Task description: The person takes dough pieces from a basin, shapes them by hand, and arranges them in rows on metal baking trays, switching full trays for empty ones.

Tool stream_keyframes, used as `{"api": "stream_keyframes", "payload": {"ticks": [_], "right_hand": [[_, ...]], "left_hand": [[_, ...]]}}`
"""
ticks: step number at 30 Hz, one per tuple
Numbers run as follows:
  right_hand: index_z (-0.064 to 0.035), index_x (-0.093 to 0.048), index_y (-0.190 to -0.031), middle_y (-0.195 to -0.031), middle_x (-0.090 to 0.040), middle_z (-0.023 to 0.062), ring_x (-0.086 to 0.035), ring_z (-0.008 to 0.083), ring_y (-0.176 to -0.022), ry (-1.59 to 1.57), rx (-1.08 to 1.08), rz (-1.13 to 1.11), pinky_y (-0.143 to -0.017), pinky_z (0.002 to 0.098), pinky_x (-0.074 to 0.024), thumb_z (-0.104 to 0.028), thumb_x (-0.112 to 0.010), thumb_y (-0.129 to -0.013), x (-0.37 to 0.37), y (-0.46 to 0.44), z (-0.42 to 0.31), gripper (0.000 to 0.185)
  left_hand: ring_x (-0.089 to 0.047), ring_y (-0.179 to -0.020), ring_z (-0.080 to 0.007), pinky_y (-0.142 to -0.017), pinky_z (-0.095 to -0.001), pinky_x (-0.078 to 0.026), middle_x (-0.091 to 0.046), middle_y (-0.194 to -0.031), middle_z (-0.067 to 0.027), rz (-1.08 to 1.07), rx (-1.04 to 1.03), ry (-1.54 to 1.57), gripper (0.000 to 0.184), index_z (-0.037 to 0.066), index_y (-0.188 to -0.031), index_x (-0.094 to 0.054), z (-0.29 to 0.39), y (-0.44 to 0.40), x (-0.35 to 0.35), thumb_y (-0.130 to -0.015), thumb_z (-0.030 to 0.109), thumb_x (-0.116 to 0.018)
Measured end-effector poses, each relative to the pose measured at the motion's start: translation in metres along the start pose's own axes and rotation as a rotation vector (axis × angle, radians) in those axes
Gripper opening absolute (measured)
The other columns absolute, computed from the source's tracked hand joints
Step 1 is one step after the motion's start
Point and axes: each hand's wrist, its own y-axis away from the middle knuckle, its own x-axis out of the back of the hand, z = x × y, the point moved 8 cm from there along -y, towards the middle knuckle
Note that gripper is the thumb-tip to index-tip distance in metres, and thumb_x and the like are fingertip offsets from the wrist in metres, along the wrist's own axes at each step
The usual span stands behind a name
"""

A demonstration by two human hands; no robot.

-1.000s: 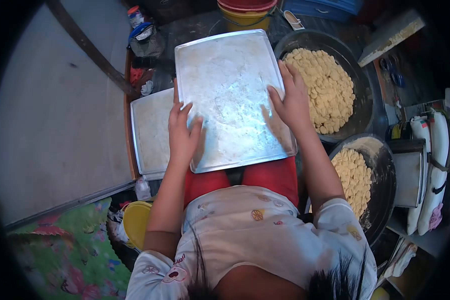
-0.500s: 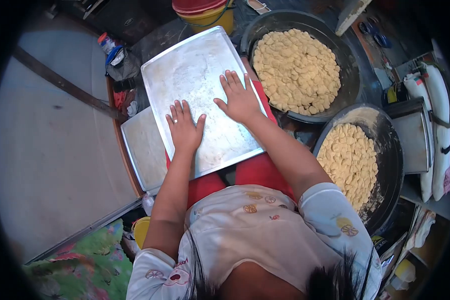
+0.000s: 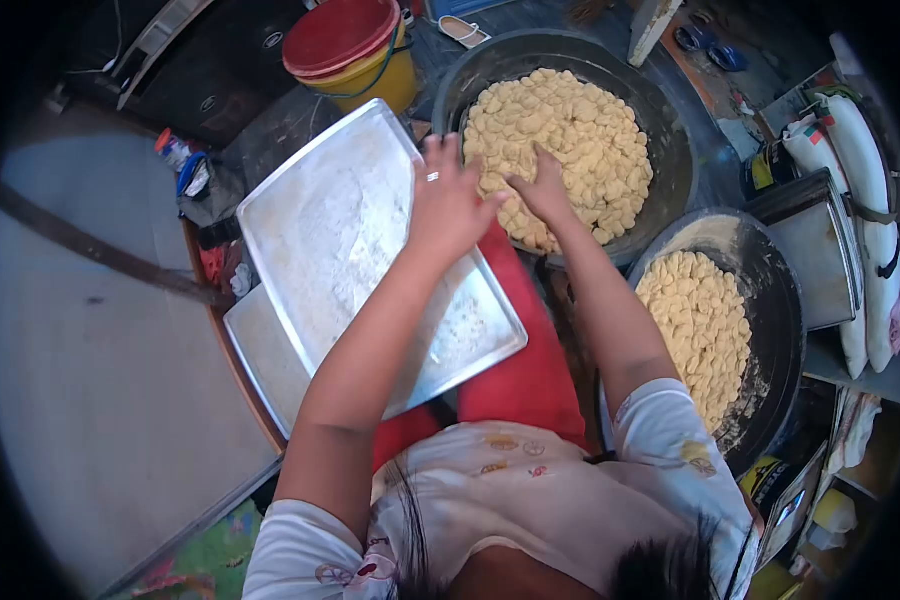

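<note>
A shallow metal baking tray [image 3: 320,220] lies tilted across my lap, with only a whitish film on its surface. My left hand [image 3: 450,210], wearing a ring, hovers over the tray's right edge with fingers stretched out and slightly blurred. My right hand [image 3: 548,195] reaches into a large black basin [image 3: 670,150] heaped with small tan dough pieces [image 3: 590,130]. Its thumb and a finger are spread against the pieces at the near left of the heap; the other fingers are partly hidden, and nothing shows in its grasp.
A second tray [image 3: 260,340] lies under the first on the left. Another black basin [image 3: 780,350] of dough pieces [image 3: 700,320] stands at right. A yellow bucket [image 3: 385,80] with a red lid [image 3: 340,35] stands behind. Stacked metal pans [image 3: 815,250] lean at far right.
Both hands have left the tray's surface and moved right. My right hand has gone into the basin of dough pieces; my left has crossed to the tray's right edge. The view has shifted slightly.
</note>
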Motion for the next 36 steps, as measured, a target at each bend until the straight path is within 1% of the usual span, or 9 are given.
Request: {"api": "stream_keyframes", "payload": {"ticks": [4, 6, 10, 16, 19, 23, 29, 31, 36], "right_hand": [[-0.0070, -0.019, -0.148, -0.147, -0.020, 0.0336, -0.031, 0.0488, -0.132, 0.339, -0.341, -0.099, -0.108, 0.0481, -0.0331, -0.038, -0.084, -0.063, 0.018, -0.025, 0.108, 0.111], [-0.0194, -0.002, -0.152, -0.151, -0.004, 0.0336, -0.023, 0.0526, -0.136, 0.492, -0.506, -0.214, -0.108, 0.0523, -0.0320, -0.043, -0.089, -0.055, 0.021, -0.026, 0.150, 0.132], [-0.0179, 0.001, -0.152, -0.152, 0.002, 0.0342, -0.018, 0.0522, -0.138, 0.740, -0.428, -0.275, -0.107, 0.0553, -0.0318, -0.042, -0.090, -0.052, 0.001, -0.039, 0.187, 0.138], [-0.0405, -0.004, -0.150, -0.157, 0.001, 0.0205, -0.015, 0.0456, -0.141, 0.928, -0.692, -0.469, -0.097, 0.0565, -0.0434, -0.033, -0.090, -0.055, -0.036, -0.067, 0.188, 0.128], [-0.0433, -0.027, -0.143, -0.154, -0.014, 0.0151, -0.029, 0.0418, -0.136, 0.890, -0.596, -0.328, -0.091, 0.0505, -0.0494, -0.026, -0.085, -0.064, -0.027, -0.073, 0.219, 0.100], [-0.0274, -0.050, -0.125, -0.132, -0.040, 0.0148, -0.054, 0.0372, -0.110, 0.850, -0.405, -0.183, -0.086, 0.0450, -0.0508, -0.014, -0.074, -0.072, -0.016, -0.081, 0.226, 0.059], [-0.0152, -0.057, -0.121, -0.122, -0.053, 0.0175, -0.059, 0.0340, -0.105, 0.576, -0.292, 0.031, -0.085, 0.0421, -0.0504, -0.011, -0.074, -0.069, 0.042, -0.084, 0.244, 0.054], [-0.0052, -0.057, -0.116, -0.117, -0.057, 0.0198, -0.059, 0.0313, -0.106, 0.307, -0.330, 0.256, -0.086, 0.0381, -0.0501, -0.010, -0.074, -0.068, 0.076, -0.082, 0.253, 0.051], [-0.0064, -0.057, -0.115, -0.104, -0.063, 0.0073, -0.062, 0.0191, -0.091, -0.234, -0.243, 0.222, -0.076, 0.0307, -0.0509, -0.001, -0.068, -0.069, 0.108, -0.062, 0.056, 0.048]], "left_hand": [[-0.020, -0.141, -0.0422, -0.114, -0.0549, -0.011, -0.033, -0.147, -0.0238, -0.222, -0.110, -0.072, 0.060, 0.011, -0.134, -0.052, 0.032, -0.070, -0.065, -0.089, 0.051, -0.053], [-0.020, -0.142, -0.0407, -0.114, -0.0569, -0.006, -0.034, -0.149, -0.0206, -0.553, -0.149, -0.077, 0.061, 0.008, -0.131, -0.056, 0.034, -0.081, -0.111, -0.086, 0.049, -0.056], [-0.022, -0.142, -0.0406, -0.112, -0.0611, -0.004, -0.034, -0.149, -0.0195, -0.799, -0.110, -0.111, 0.060, 0.007, -0.132, -0.055, 0.018, -0.093, -0.139, -0.087, 0.047, -0.056], [-0.034, -0.136, -0.0420, -0.111, -0.0633, -0.006, -0.045, -0.141, -0.0195, -0.931, -0.029, -0.204, 0.050, 0.006, -0.129, -0.058, -0.025, -0.104, -0.147, -0.085, 0.031, -0.056], [-0.044, -0.129, -0.0397, -0.110, -0.0637, -0.009, -0.053, -0.134, -0.0180, -0.862, -0.028, -0.173, 0.047, 0.006, -0.124, -0.061, -0.028, -0.104, -0.138, -0.083, 0.027, -0.056], [-0.048, -0.124, -0.0349, -0.111, -0.0612, -0.016, -0.056, -0.128, -0.0159, -0.741, -0.090, -0.104, 0.050, 0.009, -0.126, -0.058, -0.017, -0.108, -0.112, -0.084, 0.036, -0.058], [-0.048, -0.122, -0.0359, -0.110, -0.0540, -0.025, -0.057, -0.125, -0.0170, -0.482, -0.114, 0.225, 0.052, 0.006, -0.125, -0.058, -0.022, -0.071, -0.045, -0.085, 0.038, -0.061], [-0.049, -0.122, -0.0357, -0.109, -0.0459, -0.031, -0.056, -0.126, -0.0180, -0.212, -0.114, 0.452, 0.049, 0.004, -0.124, -0.057, -0.031, -0.054, -0.004, -0.086, 0.034, -0.062], [-0.050, -0.122, -0.0304, -0.105, -0.0370, -0.036, -0.055, -0.129, -0.0166, -0.020, 0.142, 0.762, 0.045, 0.003, -0.126, -0.056, -0.059, 0.013, 0.045, -0.090, 0.031, -0.060]]}}
